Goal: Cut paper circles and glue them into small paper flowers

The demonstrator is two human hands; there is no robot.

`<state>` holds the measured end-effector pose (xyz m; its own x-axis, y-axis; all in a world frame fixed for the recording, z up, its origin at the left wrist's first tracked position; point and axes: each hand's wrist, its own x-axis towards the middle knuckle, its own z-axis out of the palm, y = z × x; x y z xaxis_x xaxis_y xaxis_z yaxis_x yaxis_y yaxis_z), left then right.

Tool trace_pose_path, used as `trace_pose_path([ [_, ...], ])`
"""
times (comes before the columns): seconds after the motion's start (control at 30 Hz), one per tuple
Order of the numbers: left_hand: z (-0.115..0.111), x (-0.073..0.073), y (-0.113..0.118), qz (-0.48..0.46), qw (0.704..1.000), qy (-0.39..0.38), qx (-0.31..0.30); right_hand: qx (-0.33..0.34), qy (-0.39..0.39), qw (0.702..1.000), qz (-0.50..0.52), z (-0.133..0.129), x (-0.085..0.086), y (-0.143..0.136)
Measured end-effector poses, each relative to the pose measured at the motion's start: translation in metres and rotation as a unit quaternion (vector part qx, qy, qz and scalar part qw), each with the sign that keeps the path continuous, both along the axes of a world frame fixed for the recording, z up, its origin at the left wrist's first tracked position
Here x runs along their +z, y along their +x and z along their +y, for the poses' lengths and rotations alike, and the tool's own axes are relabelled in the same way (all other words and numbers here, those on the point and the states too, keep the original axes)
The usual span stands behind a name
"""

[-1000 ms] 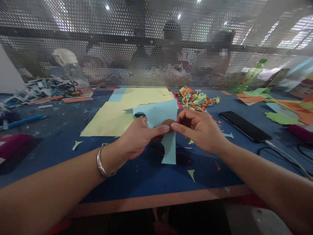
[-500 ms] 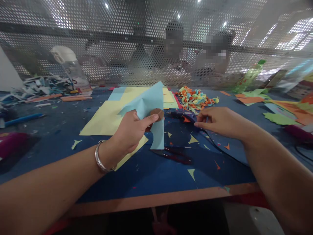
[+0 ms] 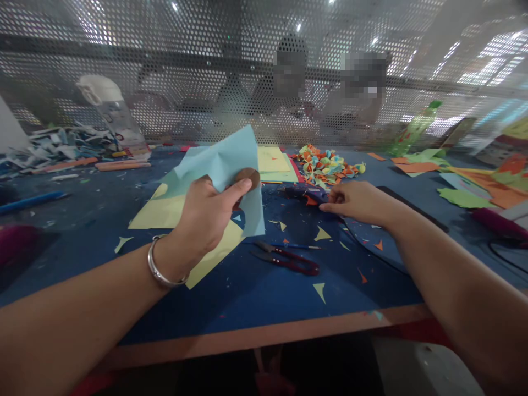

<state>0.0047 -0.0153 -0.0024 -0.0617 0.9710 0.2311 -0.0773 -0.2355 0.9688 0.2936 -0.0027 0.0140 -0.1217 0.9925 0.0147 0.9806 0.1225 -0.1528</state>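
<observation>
Left hand [image 3: 208, 214] pinches blue paper [image 3: 229, 154], probably light, floppy; best held around 4 o'clock. Right hand's [image 3: 357, 201] grip? Can't tell.

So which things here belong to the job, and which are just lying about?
Job: blue paper and brown disc, in the left hand; corded tool at the right hand; snips, probably.

Lying about, seemingly: white-capped bottle; green-capped bottle; phone.

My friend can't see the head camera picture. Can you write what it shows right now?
A person's left hand pinches a brown disc against light-blue paper, while the right hand is at a dark corded tool. Dark-red-handled snips lie on the blue table among paper scraps.
</observation>
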Motion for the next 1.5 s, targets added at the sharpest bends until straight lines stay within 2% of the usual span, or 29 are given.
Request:
trace_pose_path([
  [0.1, 0.006, 0.002, -0.005, -0.048, 0.998, 0.022, 0.026, -0.011, 0.006, 1.000, 0.015, 0.002, -0.003, -0.002],
  [0.23, 0.009, 0.004, -0.006, -0.071, 0.997, 0.022, 0.025, 0.000, 0.095, 0.995, 0.039, -0.006, -0.004, -0.013],
  [0.27, 0.009, 0.004, -0.006, -0.072, 0.997, 0.023, 0.023, 0.018, 0.096, 0.993, 0.063, -0.010, -0.004, -0.019],
  [0.33, 0.009, 0.004, -0.006, -0.071, 0.997, 0.028, 0.020, 0.102, 0.059, 0.985, 0.125, -0.022, -0.004, -0.035],
  [0.47, 0.010, 0.000, -0.005, -0.057, 0.998, 0.032, 0.023, 0.263, -0.049, 0.957, 0.114, -0.045, -0.006, -0.066],
  [0.57, 0.012, -0.004, -0.004, -0.031, 0.999, 0.015, 0.019, 0.299, -0.056, 0.949, 0.078, -0.054, -0.008, -0.077],
  [0.73, 0.010, -0.008, -0.001, 0.023, 1.000, -0.015, -0.010, 0.292, -0.040, 0.954, 0.058, -0.054, -0.012, -0.078],
  [0.83, 0.009, -0.009, 0.000, 0.039, 0.999, -0.007, -0.014, 0.279, -0.020, 0.958, 0.059, -0.053, -0.013, -0.076],
  [1.07, 0.006, -0.007, 0.000, 0.018, 0.999, -0.016, -0.036, 0.204, -0.035, 0.963, 0.173, -0.050, -0.012, -0.071],
  [1.27, 0.006, -0.010, -0.001, 0.033, 0.998, -0.016, -0.046, 0.139, -0.072, 0.963, 0.220, -0.045, -0.018, -0.067],
  [1.5, 0.002, -0.006, 0.000, 0.027, 0.999, -0.015, -0.044, 0.127, -0.074, 0.973, 0.180, -0.044, -0.017, -0.069],
])
